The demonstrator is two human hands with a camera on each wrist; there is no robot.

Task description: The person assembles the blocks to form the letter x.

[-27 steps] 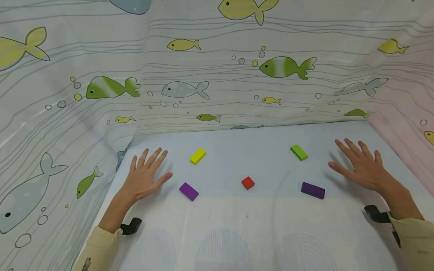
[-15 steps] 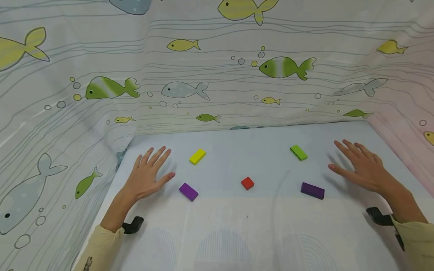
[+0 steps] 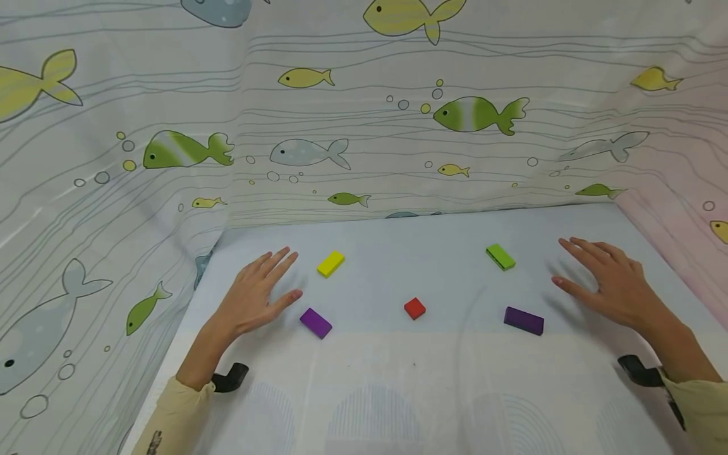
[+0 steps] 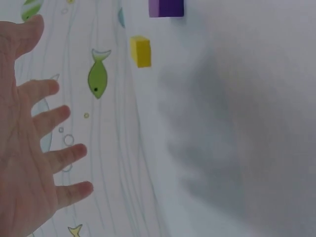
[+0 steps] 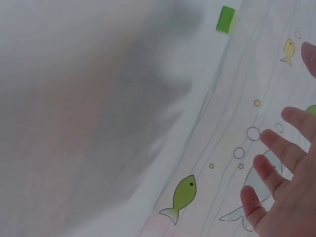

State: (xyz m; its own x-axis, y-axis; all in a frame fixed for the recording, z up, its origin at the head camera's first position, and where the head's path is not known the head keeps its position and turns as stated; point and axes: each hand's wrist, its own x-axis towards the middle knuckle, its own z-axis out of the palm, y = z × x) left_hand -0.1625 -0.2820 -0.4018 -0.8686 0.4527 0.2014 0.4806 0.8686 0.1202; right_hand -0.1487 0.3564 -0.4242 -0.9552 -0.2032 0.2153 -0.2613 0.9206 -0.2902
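Note:
My left hand (image 3: pixel 256 294) hovers over the table's left side with fingers spread, holding nothing. Nearest to it are a yellow block (image 3: pixel 331 263) and a purple block (image 3: pixel 315 323); in the left wrist view the yellow block (image 4: pixel 141 51) shows beyond the fingertips. On the other side my right hand (image 3: pixel 611 284) also hovers, fingers extended and nothing in it. A bright green block (image 3: pixel 500 257) and a dark purple block (image 3: pixel 524 321) lie to its left. Between the two hands sits a small red block (image 3: pixel 415 308). The green block (image 5: pixel 225 19) shows at the top of the right wrist view.
A white table surface (image 3: pixel 364 360) with faint arch patterns lies under the blocks. Fish-printed curtains (image 3: pixel 392 145) rise behind it and along both sides. Each wrist carries a black camera mount (image 3: pixel 230 378) below a pale yellow sleeve (image 3: pixel 179 411).
My left hand has drifted to the right, toward the yellow and purple blocks. The right hand has tilted slightly, its fingers drawing closer together. The blocks stay in place.

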